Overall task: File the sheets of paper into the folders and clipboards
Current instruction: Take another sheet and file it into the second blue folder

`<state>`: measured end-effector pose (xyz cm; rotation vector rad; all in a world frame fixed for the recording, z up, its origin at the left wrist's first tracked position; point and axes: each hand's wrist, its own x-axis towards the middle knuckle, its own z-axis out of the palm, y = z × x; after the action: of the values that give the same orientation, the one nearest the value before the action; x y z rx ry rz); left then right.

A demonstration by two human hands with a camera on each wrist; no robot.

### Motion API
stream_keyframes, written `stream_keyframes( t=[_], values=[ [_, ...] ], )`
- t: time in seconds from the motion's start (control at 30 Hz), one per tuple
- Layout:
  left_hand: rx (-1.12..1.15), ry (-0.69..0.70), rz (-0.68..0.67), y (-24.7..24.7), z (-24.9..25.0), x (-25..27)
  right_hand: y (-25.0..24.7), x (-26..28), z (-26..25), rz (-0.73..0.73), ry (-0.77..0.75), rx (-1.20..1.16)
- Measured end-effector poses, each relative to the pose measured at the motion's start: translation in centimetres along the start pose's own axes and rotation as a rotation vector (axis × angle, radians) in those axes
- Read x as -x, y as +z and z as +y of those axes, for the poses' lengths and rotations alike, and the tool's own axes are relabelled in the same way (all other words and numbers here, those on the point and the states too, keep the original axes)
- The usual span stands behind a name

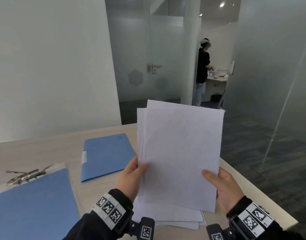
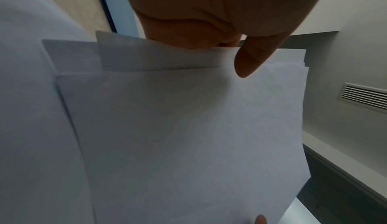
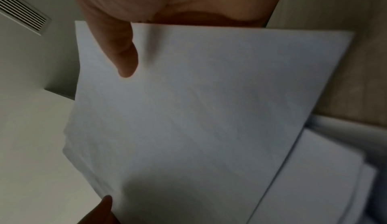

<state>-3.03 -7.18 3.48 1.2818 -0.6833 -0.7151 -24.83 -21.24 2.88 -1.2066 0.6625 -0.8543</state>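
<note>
Both hands, left (image 1: 131,174) and right (image 1: 223,186), pinch sheets (image 1: 180,153) upright above counter (image 1: 96,191); folder (image 1: 107,155), clipboard (image 1: 32,205) lie left.

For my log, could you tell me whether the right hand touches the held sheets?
Touching: the head view shows the right hand's thumb pressed on the held sheets.

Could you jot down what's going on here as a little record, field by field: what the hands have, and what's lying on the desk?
held: a few sheets of paper, lifted upright above the desk, edges not lined up
left hand: grips the sheets' left edge, thumb in front
right hand: grips the right edge, thumb in front
desk: light wood
under the hands: a stack of paper lying flat
folder: blue, closed, left of the sheets
clipboard: blue, metal clip at its far end, nearest on the left
background: a person standing at another desk
</note>
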Motion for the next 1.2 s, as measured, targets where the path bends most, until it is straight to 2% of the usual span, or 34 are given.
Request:
stream_keyframes(
  t=[0.3,0.57,0.73,0.9,1.2],
  values=[
    [-0.02,0.0,-0.041,0.5,-0.1,0.6,0.3,0.4,-0.6,-0.009,-0.013,0.007],
    [-0.045,0.027,-0.156,0.1,0.3,1.5,0.2,0.7,-0.8,-0.052,-0.055,0.001],
    [-0.04,0.045,-0.138,0.2,1.0,1.2,0.3,0.3,-2.2,-0.055,-0.091,-0.043],
    [-0.046,0.023,-0.174,0.4,0.5,1.9,0.2,0.4,-3.0,-0.056,-0.017,-0.179],
    [-0.06,-0.005,-0.144,0.3,0.4,1.9,0.2,0.2,-2.1,-0.071,-0.02,-0.151]
  ],
)
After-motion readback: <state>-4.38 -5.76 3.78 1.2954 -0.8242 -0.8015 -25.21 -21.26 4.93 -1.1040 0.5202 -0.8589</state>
